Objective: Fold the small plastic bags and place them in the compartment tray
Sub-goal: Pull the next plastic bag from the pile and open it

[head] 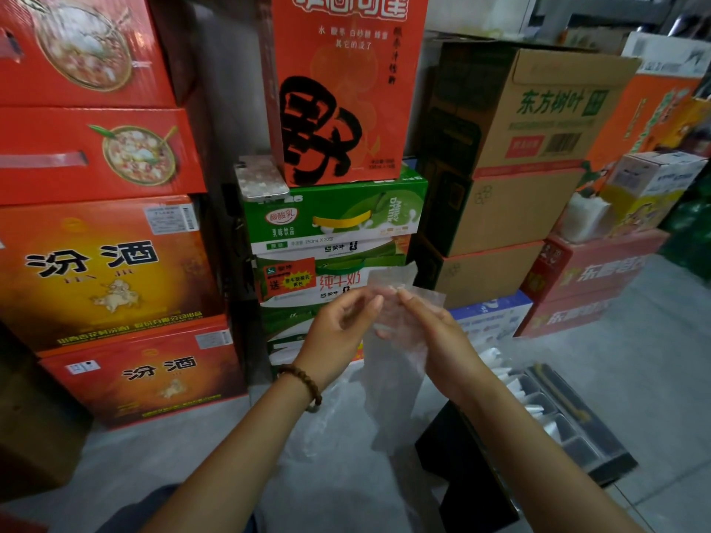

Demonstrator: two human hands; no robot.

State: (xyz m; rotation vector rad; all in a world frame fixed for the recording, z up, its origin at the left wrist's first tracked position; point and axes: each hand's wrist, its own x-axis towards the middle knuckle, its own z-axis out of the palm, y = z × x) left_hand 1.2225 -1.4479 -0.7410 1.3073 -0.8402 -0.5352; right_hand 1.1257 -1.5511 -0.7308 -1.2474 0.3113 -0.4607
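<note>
Plastic bag [396, 363], clear, crinkled, hanging, pinched by both hands' fingers [375, 302]

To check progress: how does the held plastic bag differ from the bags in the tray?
The plastic bag hangs long and unfolded; the tray bags are folded small. The left hand and right hand pinch the plastic bag; the tray bags lie in the compartment tray. Both look thin, pale.

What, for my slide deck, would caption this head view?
Left hand and right hand pinch a clear plastic bag before stacked cartons, compartment tray nearby.
</note>
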